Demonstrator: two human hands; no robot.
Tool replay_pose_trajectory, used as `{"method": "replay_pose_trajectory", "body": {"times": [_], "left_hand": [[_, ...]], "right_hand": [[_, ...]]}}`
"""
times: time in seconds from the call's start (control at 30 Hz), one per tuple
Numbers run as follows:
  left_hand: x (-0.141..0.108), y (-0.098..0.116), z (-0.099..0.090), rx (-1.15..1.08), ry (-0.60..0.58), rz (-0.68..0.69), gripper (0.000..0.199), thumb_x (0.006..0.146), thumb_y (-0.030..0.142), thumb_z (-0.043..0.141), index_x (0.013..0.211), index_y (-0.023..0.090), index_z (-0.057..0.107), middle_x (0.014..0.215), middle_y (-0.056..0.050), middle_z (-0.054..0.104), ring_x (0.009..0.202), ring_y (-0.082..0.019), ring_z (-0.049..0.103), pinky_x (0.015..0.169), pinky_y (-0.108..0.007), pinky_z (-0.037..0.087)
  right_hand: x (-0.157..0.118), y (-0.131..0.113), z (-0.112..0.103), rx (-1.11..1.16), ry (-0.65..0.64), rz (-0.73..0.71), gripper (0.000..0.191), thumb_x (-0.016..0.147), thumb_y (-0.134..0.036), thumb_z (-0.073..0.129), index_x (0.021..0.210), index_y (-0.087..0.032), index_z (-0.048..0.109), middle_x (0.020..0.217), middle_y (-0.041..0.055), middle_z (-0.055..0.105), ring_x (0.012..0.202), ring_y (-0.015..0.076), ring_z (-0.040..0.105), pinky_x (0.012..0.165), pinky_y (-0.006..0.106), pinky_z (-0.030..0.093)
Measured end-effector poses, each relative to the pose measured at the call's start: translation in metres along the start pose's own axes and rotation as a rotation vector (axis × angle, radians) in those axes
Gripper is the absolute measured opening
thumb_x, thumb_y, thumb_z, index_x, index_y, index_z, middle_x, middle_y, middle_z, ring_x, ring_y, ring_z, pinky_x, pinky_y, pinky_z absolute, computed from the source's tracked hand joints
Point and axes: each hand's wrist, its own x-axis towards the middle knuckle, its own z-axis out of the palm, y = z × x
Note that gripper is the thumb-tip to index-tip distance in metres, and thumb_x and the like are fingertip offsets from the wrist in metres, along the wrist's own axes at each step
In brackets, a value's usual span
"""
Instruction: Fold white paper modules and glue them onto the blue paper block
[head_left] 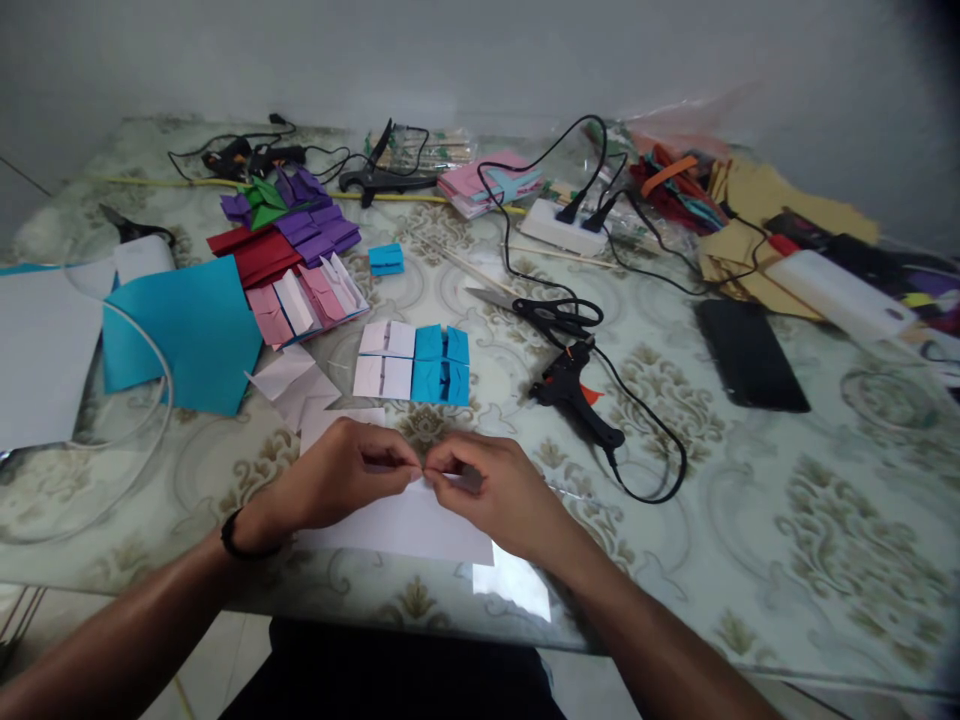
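Note:
A white sheet of paper point(442, 525) lies at the table's front edge, under and between my hands. My left hand point(360, 470) pinches it with thumb and forefinger. My right hand point(487, 485) is also closed in a pinch, its fingertips almost touching the left ones; the bit of paper between them is mostly covered. Just beyond my hands sit folded white paper pieces point(385, 360) beside folded blue paper pieces point(441, 365). A creased white scrap point(295, 385) lies to the left of them.
Black scissors point(551, 315) and a corded glue gun point(574, 395) lie right of centre, near a phone point(750, 355). A white power strip point(562, 230) stands behind them. Blue paper point(184, 335) and folded purple pieces point(319, 225) are at the left.

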Motion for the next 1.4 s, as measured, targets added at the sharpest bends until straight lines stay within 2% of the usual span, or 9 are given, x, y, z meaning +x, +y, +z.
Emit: {"method": "replay_pose_trajectory", "body": {"times": [0.2,0.4,0.7,0.8,0.9,1.17,1.3,1.4], "left_hand": [[0.000,-0.002,-0.017,-0.062,0.060,-0.009,0.019,0.087,0.034,0.073,0.085,0.017,0.082,0.084,-0.004,0.081,0.075,-0.017,0.072,0.063,-0.022,0.051],[0.000,-0.001,-0.032,-0.099,0.170,-0.024,0.016,0.083,0.031,0.077,0.078,0.016,0.081,0.067,-0.002,0.075,0.064,-0.014,0.066,0.058,-0.021,0.048],[0.000,-0.005,-0.030,-0.132,0.111,-0.039,0.016,0.086,0.031,0.075,0.082,0.016,0.078,0.071,-0.001,0.074,0.064,-0.012,0.064,0.058,-0.020,0.046],[0.001,-0.008,-0.027,-0.036,0.058,-0.027,0.023,0.089,0.038,0.072,0.088,0.016,0.079,0.074,-0.002,0.075,0.062,-0.012,0.061,0.053,-0.021,0.040],[0.001,-0.008,-0.021,0.074,0.058,0.006,0.025,0.091,0.039,0.070,0.090,0.017,0.082,0.079,-0.003,0.077,0.065,-0.013,0.063,0.054,-0.022,0.041],[-0.002,-0.002,-0.001,0.144,0.075,0.152,0.014,0.091,0.022,0.068,0.088,0.018,0.081,0.083,-0.001,0.082,0.075,-0.015,0.073,0.068,-0.021,0.052],[-0.003,-0.002,0.000,0.207,0.057,0.222,0.013,0.090,0.016,0.067,0.087,0.017,0.080,0.081,0.001,0.080,0.072,-0.013,0.071,0.067,-0.020,0.050],[-0.003,-0.003,-0.001,0.256,0.039,0.284,0.013,0.087,0.011,0.065,0.083,0.016,0.076,0.074,0.002,0.075,0.066,-0.011,0.064,0.062,-0.019,0.046]], "right_hand": [[-0.001,-0.001,-0.013,0.058,0.091,0.075,0.010,0.087,-0.017,0.063,0.079,-0.023,0.067,0.077,-0.0001,0.073,0.070,0.0159,0.066,0.065,0.025,0.049],[-0.001,0.007,-0.024,0.137,0.140,0.181,0.011,0.088,-0.026,0.065,0.078,-0.021,0.067,0.074,0.0002,0.071,0.068,0.0161,0.063,0.063,0.026,0.048],[0.000,0.013,-0.022,0.209,0.082,0.276,0.014,0.089,-0.031,0.066,0.079,-0.021,0.068,0.076,-0.0004,0.069,0.069,0.0156,0.061,0.064,0.026,0.045],[0.001,0.013,-0.020,0.201,0.063,0.244,0.013,0.090,-0.029,0.065,0.080,-0.021,0.068,0.075,-0.0008,0.068,0.069,0.0149,0.060,0.063,0.026,0.045],[0.001,0.011,-0.016,0.147,0.041,0.176,0.010,0.091,-0.024,0.064,0.083,-0.021,0.068,0.076,-0.0012,0.069,0.071,0.0148,0.061,0.065,0.025,0.046],[0.000,0.006,-0.006,-0.063,0.030,-0.055,0.013,0.086,-0.009,0.065,0.084,-0.021,0.068,0.083,-0.0002,0.073,0.078,0.0163,0.067,0.074,0.026,0.048],[0.000,0.006,-0.007,-0.180,-0.040,-0.117,0.017,0.088,-0.006,0.066,0.087,-0.021,0.071,0.084,0.0001,0.072,0.080,0.0174,0.067,0.075,0.027,0.047],[-0.001,0.007,-0.009,-0.181,-0.062,-0.113,0.016,0.092,-0.008,0.067,0.088,-0.022,0.072,0.085,0.0001,0.072,0.082,0.0173,0.067,0.075,0.027,0.047]]}}
